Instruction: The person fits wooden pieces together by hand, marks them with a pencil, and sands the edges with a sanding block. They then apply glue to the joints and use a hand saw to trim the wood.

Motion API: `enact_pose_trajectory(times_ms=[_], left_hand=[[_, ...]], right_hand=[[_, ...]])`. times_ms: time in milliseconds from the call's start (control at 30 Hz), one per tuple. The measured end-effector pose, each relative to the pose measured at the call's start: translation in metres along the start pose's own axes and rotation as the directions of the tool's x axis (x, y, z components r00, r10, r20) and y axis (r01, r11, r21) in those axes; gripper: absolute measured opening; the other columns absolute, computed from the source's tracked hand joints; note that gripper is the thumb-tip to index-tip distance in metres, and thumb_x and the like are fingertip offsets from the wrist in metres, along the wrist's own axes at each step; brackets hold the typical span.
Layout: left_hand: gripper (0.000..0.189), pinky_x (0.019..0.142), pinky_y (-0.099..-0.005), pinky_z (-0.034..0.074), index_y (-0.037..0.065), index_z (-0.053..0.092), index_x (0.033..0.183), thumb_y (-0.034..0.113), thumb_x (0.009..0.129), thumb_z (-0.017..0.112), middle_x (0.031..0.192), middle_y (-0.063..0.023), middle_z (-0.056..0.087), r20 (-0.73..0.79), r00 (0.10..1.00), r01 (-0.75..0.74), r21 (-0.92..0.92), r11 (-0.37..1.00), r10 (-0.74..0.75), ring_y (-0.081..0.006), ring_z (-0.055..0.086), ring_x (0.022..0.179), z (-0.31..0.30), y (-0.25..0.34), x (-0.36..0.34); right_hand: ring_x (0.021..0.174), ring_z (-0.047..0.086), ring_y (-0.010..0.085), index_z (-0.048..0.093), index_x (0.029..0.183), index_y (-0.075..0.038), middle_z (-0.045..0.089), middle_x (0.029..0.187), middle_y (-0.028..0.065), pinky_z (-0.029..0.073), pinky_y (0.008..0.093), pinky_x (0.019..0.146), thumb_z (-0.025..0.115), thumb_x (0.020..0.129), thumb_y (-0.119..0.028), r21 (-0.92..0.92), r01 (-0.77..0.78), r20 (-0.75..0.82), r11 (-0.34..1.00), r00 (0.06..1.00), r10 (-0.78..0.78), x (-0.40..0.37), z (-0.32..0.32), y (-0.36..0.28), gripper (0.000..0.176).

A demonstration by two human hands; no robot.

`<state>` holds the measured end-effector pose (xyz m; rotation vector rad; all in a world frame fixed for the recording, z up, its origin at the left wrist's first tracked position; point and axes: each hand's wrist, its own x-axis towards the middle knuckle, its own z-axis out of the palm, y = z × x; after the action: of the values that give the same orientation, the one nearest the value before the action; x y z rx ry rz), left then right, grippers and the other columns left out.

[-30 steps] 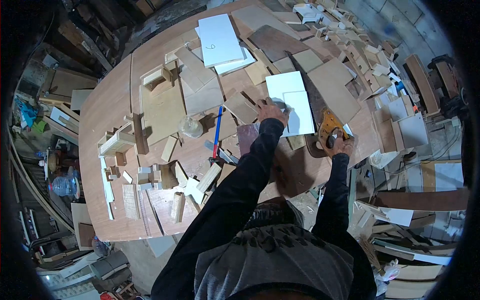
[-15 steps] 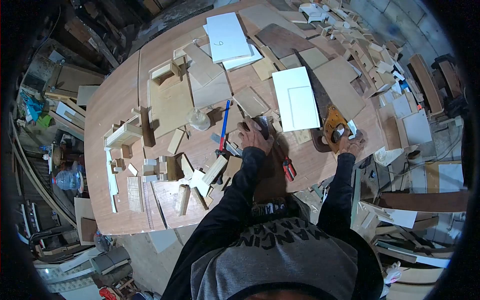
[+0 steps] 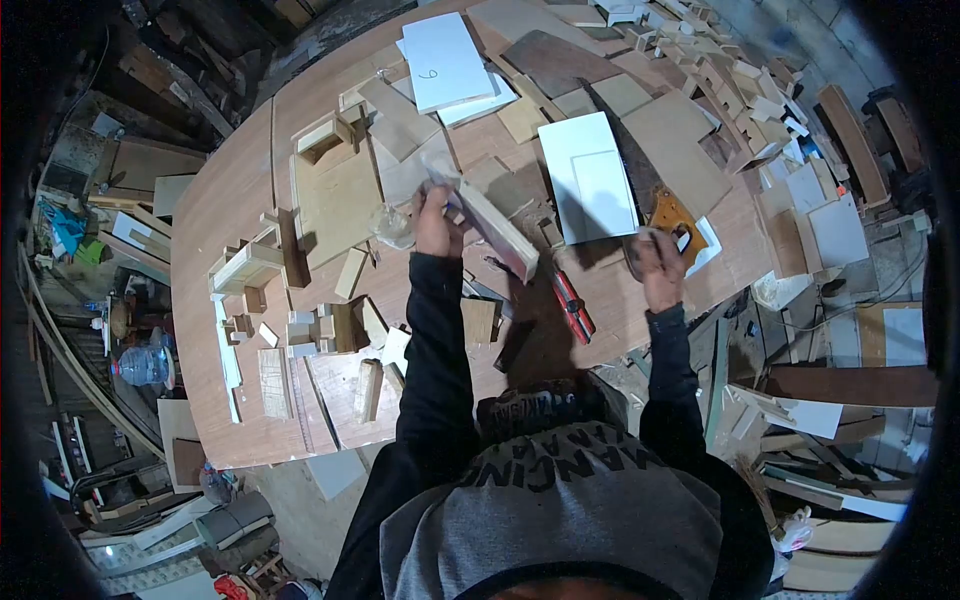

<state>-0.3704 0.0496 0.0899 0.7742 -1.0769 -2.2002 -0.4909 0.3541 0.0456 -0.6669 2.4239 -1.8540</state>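
Observation:
My left hand [image 3: 436, 226] is raised over the middle of the table, its fingers closed on a long pale wood strip [image 3: 497, 230] that slants down to the right. A small bit of blue shows at its fingers. My right hand [image 3: 657, 268] is at the yellow-brown handle [image 3: 676, 222] of a large handsaw; its blurred fingers do not show whether they grip anything. The saw's dark blade [image 3: 610, 115] runs up behind a white panel [image 3: 588, 180]. Between my hands lie red-and-black pliers [image 3: 573, 308]. A clear plastic bag [image 3: 392, 227] sits left of my left hand.
Small wooden assemblies [image 3: 247, 268] stand on the left of the table [image 3: 225, 180]. Several offcuts [image 3: 370, 390] lie near the front edge. White boards [image 3: 447, 65] are stacked at the back. Wood scraps [image 3: 740, 110] are heaped at the far right.
My left hand has moved left and lifted, and now holds the wood strip. My right hand has shifted left and up from the white piece beside the saw handle.

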Motion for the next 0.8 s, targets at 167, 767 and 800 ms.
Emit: enact_pose_trajectory(times_ms=[167, 767, 800], left_hand=[[0.041, 0.059, -0.0370, 0.047, 0.013, 0.039, 0.117, 0.014, 0.078, 0.055, 0.090, -0.0024, 0.056, 0.129, 0.989, -0.078, 0.034, 0.996, 0.073, -0.0148, 0.054, 0.078, 0.044, -0.007, 0.011], [0.059, 0.087, -0.0390, 0.042, -0.010, 0.052, 0.107, 0.028, 0.065, 0.071, 0.105, -0.0289, 0.055, -0.039, 0.975, -0.074, 0.870, 0.488, 0.217, -0.0363, 0.056, 0.097, -0.040, -0.081, 0.020], [0.059, 0.087, -0.0390, 0.042, -0.010, 0.052, 0.107, 0.028, 0.065, 0.071, 0.105, -0.0289, 0.055, -0.032, 0.976, -0.081, 0.869, 0.488, 0.218, -0.0363, 0.056, 0.097, -0.037, -0.081, 0.013]], right_hand=[[0.117, 0.042, 0.0212, 0.037, 0.132, -0.005, 0.040, 0.130, 0.0093, 0.043, 0.0379, 0.090, 0.036, 0.091, -0.048, 0.406, -0.603, 0.642, 0.686, 0.723, 0.255, 0.006, 0.052, -0.060, 0.060], [0.123, 0.027, 0.0465, 0.020, 0.137, -0.007, 0.031, 0.133, 0.0272, 0.023, 0.0522, 0.102, 0.067, 0.064, -0.035, -0.424, -0.049, 0.392, 0.904, 0.890, 0.232, -0.024, 0.133, -0.059, 0.091], [0.123, 0.027, 0.0465, 0.020, 0.137, -0.007, 0.031, 0.133, 0.0272, 0.023, 0.0522, 0.102, 0.067, 0.064, -0.035, -0.424, -0.050, 0.385, 0.904, 0.894, 0.230, -0.025, 0.133, -0.058, 0.091]])
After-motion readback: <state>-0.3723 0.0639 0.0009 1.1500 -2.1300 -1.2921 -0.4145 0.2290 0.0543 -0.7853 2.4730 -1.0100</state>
